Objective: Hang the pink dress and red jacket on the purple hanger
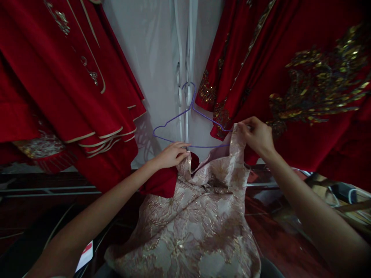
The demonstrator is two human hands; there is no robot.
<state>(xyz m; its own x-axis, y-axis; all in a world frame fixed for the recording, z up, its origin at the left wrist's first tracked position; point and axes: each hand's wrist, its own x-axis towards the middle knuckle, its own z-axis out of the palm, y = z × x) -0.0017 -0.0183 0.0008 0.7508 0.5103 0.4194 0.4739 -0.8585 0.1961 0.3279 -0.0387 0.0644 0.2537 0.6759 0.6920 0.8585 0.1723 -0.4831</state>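
White panels [139,50] between red garments [72,85]; one purple hanger [207,147], one brocade garment [199,216].
Your left hand [172,154] pinches one shoulder below the hanger's bare left arm; your right hand [257,135] grips the other at the hanger's right end. One red-and-white card [86,255], unreadable, lies lower left.

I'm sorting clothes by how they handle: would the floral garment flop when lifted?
The floral garment would probably flop: its neckline sags between the left hand and right hand. Its broad folds suggest slightly stiff cloth, so creases may stay.
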